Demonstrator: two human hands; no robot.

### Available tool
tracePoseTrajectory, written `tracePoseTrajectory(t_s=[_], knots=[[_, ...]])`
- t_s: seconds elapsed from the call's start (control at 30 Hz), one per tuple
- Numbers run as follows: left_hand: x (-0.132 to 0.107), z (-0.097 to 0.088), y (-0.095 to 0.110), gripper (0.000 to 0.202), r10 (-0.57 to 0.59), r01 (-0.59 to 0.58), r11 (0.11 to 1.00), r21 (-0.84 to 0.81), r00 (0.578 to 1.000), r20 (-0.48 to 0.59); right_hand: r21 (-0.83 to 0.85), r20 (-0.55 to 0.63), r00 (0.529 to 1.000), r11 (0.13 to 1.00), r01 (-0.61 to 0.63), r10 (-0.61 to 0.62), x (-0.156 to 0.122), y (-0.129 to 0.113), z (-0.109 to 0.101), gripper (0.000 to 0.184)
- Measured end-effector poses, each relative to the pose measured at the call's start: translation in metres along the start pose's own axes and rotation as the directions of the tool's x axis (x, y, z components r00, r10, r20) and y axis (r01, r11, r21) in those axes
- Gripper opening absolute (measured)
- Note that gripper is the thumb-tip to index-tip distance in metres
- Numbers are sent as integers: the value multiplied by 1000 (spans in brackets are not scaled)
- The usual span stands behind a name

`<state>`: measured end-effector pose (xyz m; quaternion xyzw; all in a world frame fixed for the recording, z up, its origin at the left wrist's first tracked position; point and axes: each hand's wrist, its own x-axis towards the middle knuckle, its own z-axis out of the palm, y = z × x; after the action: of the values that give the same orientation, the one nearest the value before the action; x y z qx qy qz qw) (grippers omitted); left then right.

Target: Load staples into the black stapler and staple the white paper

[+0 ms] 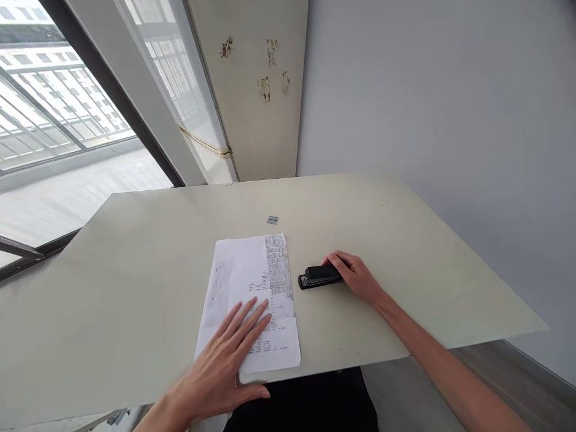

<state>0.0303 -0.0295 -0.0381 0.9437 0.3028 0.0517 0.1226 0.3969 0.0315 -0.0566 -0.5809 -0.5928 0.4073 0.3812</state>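
A printed sheet of paper (238, 264) lies on the table in front of me, dense print along its upper right side. My left hand (229, 351) rests flat on its lower part, fingers stretched out and thumb over the table's front edge. Just right of the paper is a black stapler (321, 274), its front end pointing left towards the sheet but apart from it. My right hand (353, 275) is closed around the stapler's rear end. Beyond the top of the paper lie small grey strips of staples (272, 220).
The pale table (148, 270) reaches from the window (63, 78) on the left to the grey wall (427, 90) on the right. A fridge (261, 120) with brown stains stands behind its far edge. My dark-clothed legs (306, 402) are below the near edge.
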Motion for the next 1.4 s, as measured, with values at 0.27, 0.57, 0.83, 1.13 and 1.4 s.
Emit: tracePoseTrajectory(t_s=[0.27, 0.57, 0.83, 1.13, 1.4], knots=[[-15, 12, 12, 65, 42, -40, 999, 16, 993, -109, -54, 39, 999, 998, -18, 20, -18, 5, 4, 49], [-6, 18, 25, 57, 82, -71, 996, 57, 970, -229, -72, 43, 998, 997, -32, 35, -25, -2, 7, 50], [-1, 18, 35, 54, 87, -76, 994, 78, 984, -157, -16, 121, 991, 998, -60, 62, -24, -15, 2, 55], [32, 5, 7, 55, 88, -97, 993, -61, 987, -137, -275, 91, 996, 961, 14, 11, -11, -56, 13, 56], [72, 14, -20, 70, 257, -269, 960, -78, 958, -129, -457, 191, 981, 883, 111, -25, 2, -76, 37, 62]])
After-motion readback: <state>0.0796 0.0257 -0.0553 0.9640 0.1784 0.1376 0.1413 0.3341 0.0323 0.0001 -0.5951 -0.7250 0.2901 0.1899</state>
